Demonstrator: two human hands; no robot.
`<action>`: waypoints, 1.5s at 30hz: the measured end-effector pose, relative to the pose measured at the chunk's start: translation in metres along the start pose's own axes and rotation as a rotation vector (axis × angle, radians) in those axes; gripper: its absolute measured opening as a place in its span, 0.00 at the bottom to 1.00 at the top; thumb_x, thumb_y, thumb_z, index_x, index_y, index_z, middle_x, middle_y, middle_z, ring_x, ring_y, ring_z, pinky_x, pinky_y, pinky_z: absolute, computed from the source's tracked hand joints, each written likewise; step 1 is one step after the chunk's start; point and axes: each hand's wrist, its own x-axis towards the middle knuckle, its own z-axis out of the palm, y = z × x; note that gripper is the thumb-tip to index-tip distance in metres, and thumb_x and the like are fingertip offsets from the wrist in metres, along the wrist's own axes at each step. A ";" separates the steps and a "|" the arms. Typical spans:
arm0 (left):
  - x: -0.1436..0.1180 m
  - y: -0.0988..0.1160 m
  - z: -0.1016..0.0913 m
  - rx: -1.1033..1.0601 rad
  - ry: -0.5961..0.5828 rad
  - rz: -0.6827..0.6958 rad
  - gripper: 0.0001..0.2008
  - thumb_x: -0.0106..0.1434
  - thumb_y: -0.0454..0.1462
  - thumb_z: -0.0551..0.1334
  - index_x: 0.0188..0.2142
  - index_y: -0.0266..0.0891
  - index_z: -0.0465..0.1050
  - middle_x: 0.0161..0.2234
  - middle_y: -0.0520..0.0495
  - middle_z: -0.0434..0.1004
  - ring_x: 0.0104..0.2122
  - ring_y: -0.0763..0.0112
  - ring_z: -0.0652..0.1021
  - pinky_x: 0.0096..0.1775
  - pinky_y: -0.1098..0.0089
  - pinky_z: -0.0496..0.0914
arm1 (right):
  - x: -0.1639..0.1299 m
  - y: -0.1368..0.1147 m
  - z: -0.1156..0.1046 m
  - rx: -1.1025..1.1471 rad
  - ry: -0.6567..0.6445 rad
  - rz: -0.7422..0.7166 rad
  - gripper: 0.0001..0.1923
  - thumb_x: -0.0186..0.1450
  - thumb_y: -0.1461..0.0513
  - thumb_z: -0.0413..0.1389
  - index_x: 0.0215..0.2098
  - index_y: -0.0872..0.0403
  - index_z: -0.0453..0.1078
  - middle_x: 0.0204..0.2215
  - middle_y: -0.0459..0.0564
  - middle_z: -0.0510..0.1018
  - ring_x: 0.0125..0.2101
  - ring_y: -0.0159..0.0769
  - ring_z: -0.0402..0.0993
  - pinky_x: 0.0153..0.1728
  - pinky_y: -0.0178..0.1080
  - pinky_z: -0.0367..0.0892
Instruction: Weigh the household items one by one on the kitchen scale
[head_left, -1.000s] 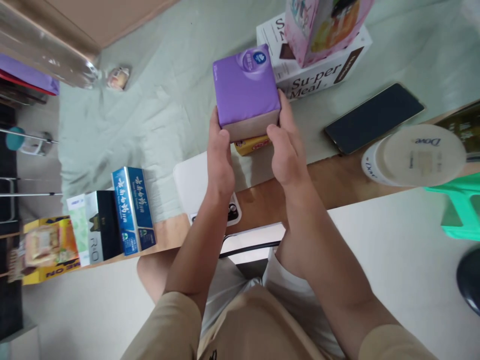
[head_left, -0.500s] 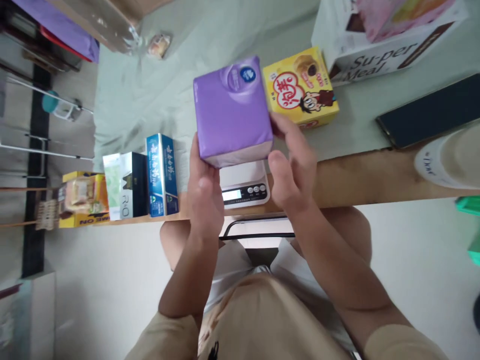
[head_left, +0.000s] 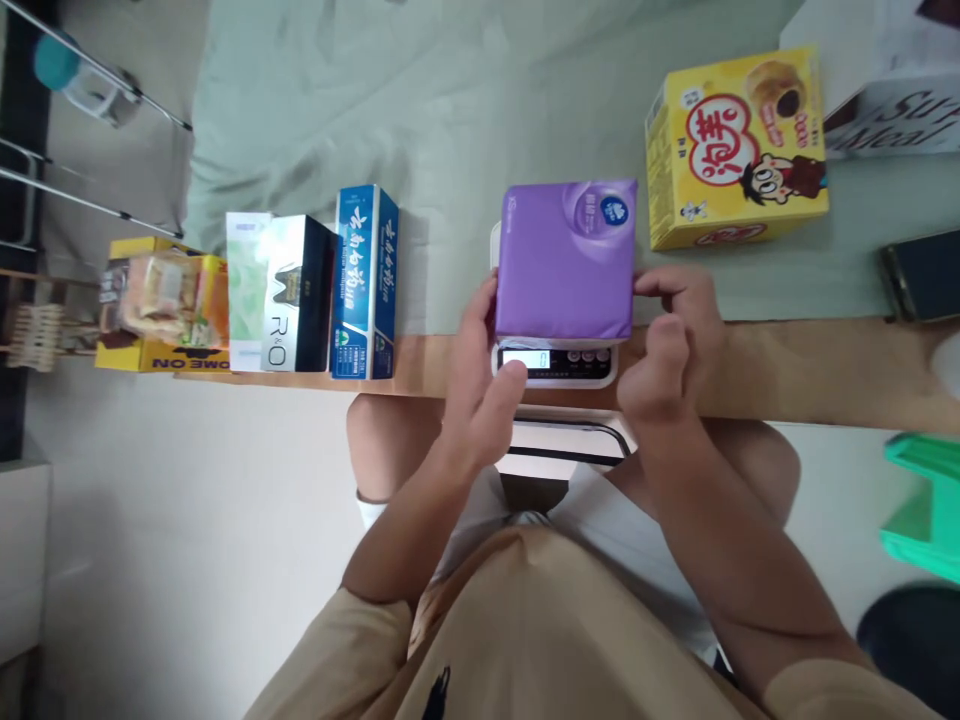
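Observation:
A purple soft pack of tissues (head_left: 566, 265) rests on a small white digital scale (head_left: 501, 375) and hides most of its plate. The scale's lit display and buttons show at the near edge. My left hand (head_left: 484, 385) is at the pack's left side, fingertips against its lower left edge, thumb apart in front of the display. On the other side, my right hand (head_left: 671, 350) has its forefinger reaching to the pack's right edge, the other fingers bent and the thumb apart. Neither hand is wrapped round the pack.
Left of the scale stand a blue toothpaste box (head_left: 365, 285), a black-and-white box (head_left: 289, 300) and a yellow package (head_left: 161, 305). To the right are a yellow snack box (head_left: 739, 150), a white carton (head_left: 900, 100) and a dark phone (head_left: 926, 275). The wooden table edge (head_left: 787, 375) runs in front.
The tissue pack has come down onto the scale, and both hands have loosened from it to its sides. The camera view has shifted, so the boxes appear elsewhere in the picture.

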 end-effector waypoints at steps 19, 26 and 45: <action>0.032 -0.058 -0.048 0.053 0.454 0.074 0.24 0.73 0.57 0.55 0.29 0.43 0.64 0.20 0.57 0.60 0.18 0.79 0.64 0.24 0.65 0.55 | 0.042 0.019 -0.002 0.492 0.446 0.497 0.23 0.68 0.47 0.39 0.21 0.49 0.58 0.15 0.39 0.53 0.14 0.26 0.54 0.16 0.33 0.50; 0.036 -0.069 -0.054 0.175 0.466 0.250 0.17 0.69 0.42 0.63 0.26 0.40 0.63 0.25 0.53 0.64 0.26 0.79 0.70 0.29 0.65 0.61 | 0.042 0.016 0.000 0.481 0.458 0.517 0.29 0.71 0.49 0.30 0.19 0.50 0.58 0.14 0.39 0.51 0.12 0.25 0.51 0.15 0.32 0.47; 0.032 -0.061 -0.051 0.117 0.451 0.241 0.17 0.66 0.32 0.61 0.21 0.40 0.63 0.23 0.52 0.63 0.25 0.75 0.67 0.29 0.65 0.58 | 0.042 0.017 0.002 0.542 0.457 0.495 0.27 0.72 0.52 0.33 0.20 0.51 0.59 0.14 0.38 0.51 0.13 0.25 0.51 0.13 0.29 0.49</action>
